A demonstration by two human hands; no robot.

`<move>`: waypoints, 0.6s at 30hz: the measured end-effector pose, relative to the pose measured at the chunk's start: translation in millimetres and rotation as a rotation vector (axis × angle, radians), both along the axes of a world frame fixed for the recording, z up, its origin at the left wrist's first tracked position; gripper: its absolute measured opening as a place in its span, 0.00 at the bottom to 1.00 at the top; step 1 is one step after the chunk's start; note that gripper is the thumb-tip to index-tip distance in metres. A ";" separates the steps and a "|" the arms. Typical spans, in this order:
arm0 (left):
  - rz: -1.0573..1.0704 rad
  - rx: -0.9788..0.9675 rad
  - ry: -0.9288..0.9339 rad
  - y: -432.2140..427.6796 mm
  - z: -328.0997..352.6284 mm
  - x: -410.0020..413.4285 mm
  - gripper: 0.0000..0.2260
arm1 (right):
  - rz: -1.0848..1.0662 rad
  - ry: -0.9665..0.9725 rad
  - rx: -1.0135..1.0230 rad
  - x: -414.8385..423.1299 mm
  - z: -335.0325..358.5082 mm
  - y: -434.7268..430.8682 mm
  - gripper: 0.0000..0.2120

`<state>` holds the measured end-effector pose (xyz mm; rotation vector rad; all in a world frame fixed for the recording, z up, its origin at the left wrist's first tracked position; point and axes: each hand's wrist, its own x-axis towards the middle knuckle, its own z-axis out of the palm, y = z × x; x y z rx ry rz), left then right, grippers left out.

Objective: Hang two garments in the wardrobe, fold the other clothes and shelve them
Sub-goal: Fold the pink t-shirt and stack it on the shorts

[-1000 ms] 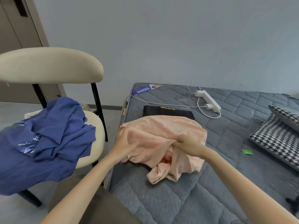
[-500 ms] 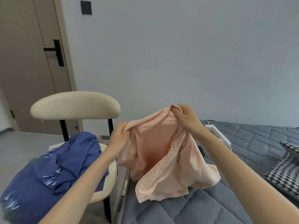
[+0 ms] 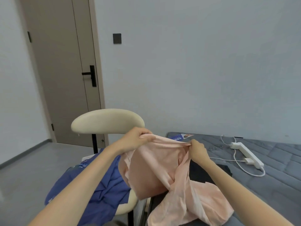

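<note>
Holding the pink garment [image 3: 156, 173] up just right of the chair [image 3: 107, 121], both hands grip its upper edge. The left hand [image 3: 135, 141] has its fingers curled round a bunched bit of the edge nearest the chair's backrest, and the right hand [image 3: 197, 150] nips the cloth between thumb and fingers a little farther from the chair. The edge is drawn taut between them, while the rest hangs in a twist, its tail trailing onto the bed [image 3: 276, 176] right of the chair.

I judge the fabric thin, light and limp (it will keep no shape of its own), neither slippery nor fragile. It is best taken at the seams or shoulder corners, hands well spread, so that it drops flat for folding.

By count there is one pink garment in hand, one blue garment [image 3: 112, 190] heaped on the chair's seat, and one black garment [image 3: 198, 173] lying flat right of the chair, partly hidden behind the pink one. That makes three garments, two hands and one chair. No hanger or wardrobe shows.
</note>
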<state>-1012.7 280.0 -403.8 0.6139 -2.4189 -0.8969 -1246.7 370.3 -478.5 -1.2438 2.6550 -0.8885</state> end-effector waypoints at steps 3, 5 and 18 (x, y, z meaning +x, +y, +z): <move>0.092 0.022 0.202 3.0 -1.1 -4.6 0.15 | -0.004 -0.350 -0.061 9.0 -1.1 -2.6 0.12; 0.157 0.174 0.354 4.7 -2.7 -9.5 0.17 | 0.003 -0.517 -0.048 22.7 -2.7 -3.1 0.14; 0.443 0.753 0.852 -15.9 16.7 2.9 0.13 | 0.083 0.418 0.184 34.2 -36.1 10.8 0.07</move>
